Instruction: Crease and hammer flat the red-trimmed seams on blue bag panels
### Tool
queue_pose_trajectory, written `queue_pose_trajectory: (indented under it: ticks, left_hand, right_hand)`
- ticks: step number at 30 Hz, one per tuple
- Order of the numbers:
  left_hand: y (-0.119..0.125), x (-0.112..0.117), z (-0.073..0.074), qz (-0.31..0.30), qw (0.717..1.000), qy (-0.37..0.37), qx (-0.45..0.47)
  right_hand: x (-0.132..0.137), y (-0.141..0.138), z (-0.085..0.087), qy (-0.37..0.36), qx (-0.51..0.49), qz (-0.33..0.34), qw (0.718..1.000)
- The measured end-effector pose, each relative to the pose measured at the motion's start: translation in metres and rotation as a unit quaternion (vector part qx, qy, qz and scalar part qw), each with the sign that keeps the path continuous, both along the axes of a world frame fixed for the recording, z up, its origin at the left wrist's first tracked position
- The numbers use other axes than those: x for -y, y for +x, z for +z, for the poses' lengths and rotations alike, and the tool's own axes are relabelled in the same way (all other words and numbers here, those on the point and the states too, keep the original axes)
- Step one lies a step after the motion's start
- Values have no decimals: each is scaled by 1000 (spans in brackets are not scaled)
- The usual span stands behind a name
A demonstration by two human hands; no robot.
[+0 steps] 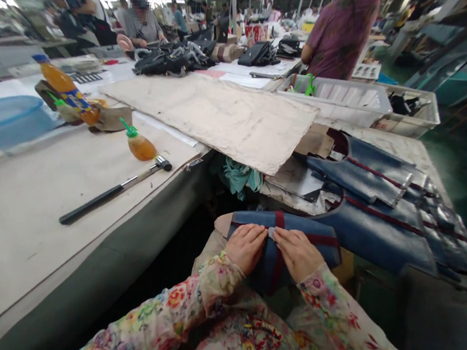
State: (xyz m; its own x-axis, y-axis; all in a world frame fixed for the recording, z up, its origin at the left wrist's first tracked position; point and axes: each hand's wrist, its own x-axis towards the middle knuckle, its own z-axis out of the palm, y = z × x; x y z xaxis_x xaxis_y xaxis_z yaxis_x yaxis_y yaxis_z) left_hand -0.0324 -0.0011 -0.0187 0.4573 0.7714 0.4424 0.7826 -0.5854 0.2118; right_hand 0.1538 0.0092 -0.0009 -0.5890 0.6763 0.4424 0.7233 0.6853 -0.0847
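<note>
A blue leather piece [315, 233] with a dark red stripe lies across my lap at the lower centre. My left hand [245, 246] presses on it with fingers curled. My right hand [298, 254] grips it just to the right, fingertips meeting the left hand's at a small pale tab on the seam. Both arms wear floral sleeves.
More blue leather pieces [381, 214] are stacked on the table at right. A hammer [113, 190] and a small glue bottle [139, 145] lie on the left table, with an orange drink bottle [64, 88] and a brown board [223, 117] behind. White trays [339, 100] and other workers stand farther back.
</note>
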Motion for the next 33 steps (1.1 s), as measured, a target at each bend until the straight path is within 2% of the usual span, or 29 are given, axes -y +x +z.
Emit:
queue_pose_trajectory:
  ticks: [3, 10, 17, 23, 27, 33]
  left_hand:
    - [-9, -1, 0, -8, 1000, -4, -5]
    - [-41, -1, -8, 10, 1000, 2, -15]
    - [-71, 5, -2, 58, 998, 7, -19]
    - [-79, 10, -4, 114, 993, 4, -1]
    - [-74, 12, -3, 118, 993, -10, -22]
    - [-65, 12, -4, 132, 991, -12, -25]
  right_hand:
    - [-1, -9, -4, -13, -1, 8, 1000]
    - [-11, -38, 0, -65, 4, 24, 998]
    - [-19, -75, 2, -146, 52, 53, 986]
    - [-23, -96, 6, -167, 64, 58, 982]
    - [-20, -83, 5, -130, 49, 57, 989]
    - [-9, -24, -1, -46, 33, 37, 998]
